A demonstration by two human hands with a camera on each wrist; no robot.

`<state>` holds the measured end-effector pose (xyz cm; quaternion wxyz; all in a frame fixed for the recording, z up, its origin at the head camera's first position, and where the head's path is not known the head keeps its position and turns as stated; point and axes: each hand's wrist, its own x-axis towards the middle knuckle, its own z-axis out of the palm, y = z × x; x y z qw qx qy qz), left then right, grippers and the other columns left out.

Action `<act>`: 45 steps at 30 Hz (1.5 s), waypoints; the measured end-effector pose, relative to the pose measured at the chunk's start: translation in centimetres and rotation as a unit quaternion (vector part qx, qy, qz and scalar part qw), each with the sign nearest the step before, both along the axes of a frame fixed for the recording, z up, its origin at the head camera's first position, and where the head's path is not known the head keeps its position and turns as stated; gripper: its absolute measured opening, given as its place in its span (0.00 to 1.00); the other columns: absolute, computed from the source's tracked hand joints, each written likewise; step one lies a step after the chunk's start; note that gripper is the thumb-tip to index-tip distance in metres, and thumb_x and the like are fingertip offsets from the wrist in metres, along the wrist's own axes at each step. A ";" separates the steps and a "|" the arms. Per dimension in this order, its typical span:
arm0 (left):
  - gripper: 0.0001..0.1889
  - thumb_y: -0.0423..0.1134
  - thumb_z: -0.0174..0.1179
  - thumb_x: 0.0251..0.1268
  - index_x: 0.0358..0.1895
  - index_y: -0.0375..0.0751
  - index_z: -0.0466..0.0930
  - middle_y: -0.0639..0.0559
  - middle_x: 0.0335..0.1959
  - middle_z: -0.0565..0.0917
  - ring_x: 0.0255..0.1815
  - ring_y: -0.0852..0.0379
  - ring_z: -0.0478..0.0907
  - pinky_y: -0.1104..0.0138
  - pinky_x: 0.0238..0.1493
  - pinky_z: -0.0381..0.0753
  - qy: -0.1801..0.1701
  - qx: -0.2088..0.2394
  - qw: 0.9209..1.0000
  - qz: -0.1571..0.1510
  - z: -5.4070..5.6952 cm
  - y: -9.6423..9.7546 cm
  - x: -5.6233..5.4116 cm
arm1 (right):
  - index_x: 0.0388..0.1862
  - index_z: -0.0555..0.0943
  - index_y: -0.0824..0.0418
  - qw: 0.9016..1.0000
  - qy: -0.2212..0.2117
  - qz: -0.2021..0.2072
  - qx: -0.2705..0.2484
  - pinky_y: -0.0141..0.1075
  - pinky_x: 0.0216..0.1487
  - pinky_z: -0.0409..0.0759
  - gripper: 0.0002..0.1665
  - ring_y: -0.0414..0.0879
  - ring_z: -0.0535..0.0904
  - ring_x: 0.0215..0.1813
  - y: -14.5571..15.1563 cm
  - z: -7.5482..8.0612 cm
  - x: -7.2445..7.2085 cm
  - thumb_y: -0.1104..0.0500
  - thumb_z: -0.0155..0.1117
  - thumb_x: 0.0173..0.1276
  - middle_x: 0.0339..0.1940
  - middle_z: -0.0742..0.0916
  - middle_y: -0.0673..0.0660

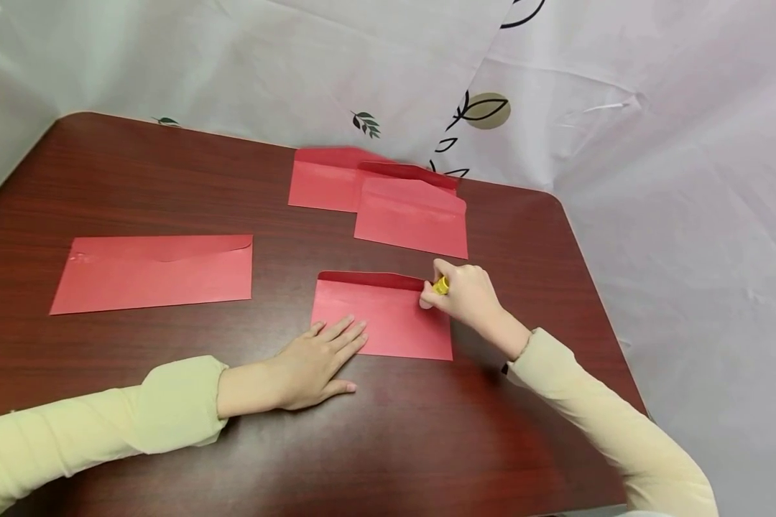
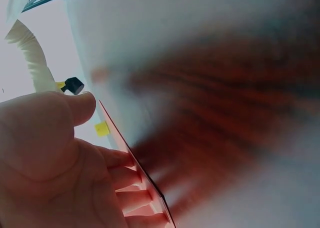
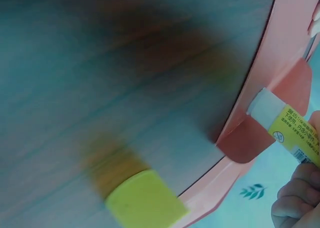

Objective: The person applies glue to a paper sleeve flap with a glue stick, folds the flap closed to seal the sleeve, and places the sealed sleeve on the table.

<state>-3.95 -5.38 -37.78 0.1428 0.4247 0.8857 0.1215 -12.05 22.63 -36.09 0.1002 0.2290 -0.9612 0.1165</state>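
Note:
A red envelope (image 1: 388,319) with its flap raised lies on the table in front of me. My left hand (image 1: 317,366) rests on its lower left part, fingers straight and spread. At the envelope's upper right, my right hand (image 1: 468,294) grips a glue stick (image 1: 441,286). The right wrist view shows the stick's yellow label and white end (image 3: 266,107), which touches the envelope near the flap fold. A yellow-green cap (image 3: 145,200) stands on the table in that view; in the head view it cannot be made out.
Several more red envelopes (image 1: 410,215) overlap at the back of the dark wooden table (image 1: 278,467), flaps up. Another envelope (image 1: 158,273) lies at the left with its flap folded down. White patterned sheeting (image 1: 233,72) hangs behind the table and along its right side.

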 end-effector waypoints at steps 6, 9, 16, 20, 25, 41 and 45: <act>0.36 0.54 0.53 0.69 0.73 0.36 0.59 0.41 0.76 0.59 0.77 0.43 0.53 0.44 0.71 0.59 -0.007 0.003 1.000 -0.002 0.1 -0.2 -0.1 | 0.19 0.69 0.55 1.000 0.005 -0.015 0.002 0.30 0.15 0.56 0.13 0.39 0.60 0.12 1.0 0.0 0.3 0.56 0.64 0.54 0.06 0.71 0.47; 0.36 0.55 0.52 0.69 0.73 0.37 0.58 0.42 0.76 0.58 0.77 0.43 0.52 0.44 0.72 0.58 -0.016 0.002 1.000 -0.001 0.1 -0.1 -0.2 | 0.18 0.69 0.55 1.000 0.007 -0.019 0.006 0.30 0.15 0.55 0.13 0.39 0.60 0.12 1.3 0.1 0.4 0.57 0.63 0.54 0.06 0.71 0.47; 0.36 0.55 0.52 0.69 0.73 0.37 0.59 0.42 0.76 0.58 0.78 0.43 0.51 0.44 0.72 0.57 -0.021 0.004 1.000 -0.002 -0.1 -0.1 -0.4 | 0.16 0.68 0.56 0.999 0.022 -0.032 0.014 0.31 0.14 0.55 0.13 0.41 0.60 0.10 1.3 0.0 0.3 0.59 0.63 0.54 0.05 0.69 0.47; 0.36 0.55 0.52 0.69 0.73 0.37 0.59 0.42 0.76 0.58 0.77 0.43 0.52 0.44 0.72 0.58 -0.018 0.006 1.000 0.001 -0.1 -0.2 -0.4 | 0.16 0.68 0.57 0.999 0.044 -0.029 0.013 0.31 0.14 0.56 0.12 0.42 0.61 0.10 1.0 -0.2 0.0 0.59 0.61 0.53 0.05 0.70 0.48; 0.36 0.55 0.52 0.69 0.73 0.37 0.59 0.42 0.76 0.59 0.77 0.43 0.53 0.44 0.71 0.59 -0.014 0.005 1.000 0.000 0.0 -0.3 -0.3 | 0.14 0.67 0.57 0.997 0.076 -0.027 -0.001 0.32 0.13 0.57 0.13 0.43 0.61 0.09 0.4 -0.6 -0.3 0.61 0.59 0.52 0.03 0.69 0.48; 0.36 0.56 0.53 0.69 0.73 0.37 0.60 0.42 0.76 0.59 0.77 0.43 0.53 0.44 0.71 0.59 -0.020 0.003 1.000 0.004 -0.1 -0.1 -0.3 | 0.17 0.67 0.58 0.994 0.097 0.043 -0.039 0.27 0.14 0.51 0.13 0.34 0.54 0.11 -2.1 -1.3 -0.3 0.64 0.60 0.54 0.05 0.68 0.47; 0.36 0.56 0.52 0.69 0.73 0.37 0.60 0.42 0.76 0.59 0.77 0.43 0.53 0.44 0.71 0.58 -0.022 0.002 1.000 0.005 0.0 -0.1 -0.3 | 0.17 0.66 0.58 0.992 0.104 0.059 -0.041 0.26 0.14 0.52 0.14 0.31 0.51 0.12 -2.9 -1.3 -0.4 0.64 0.62 0.54 0.06 0.67 0.47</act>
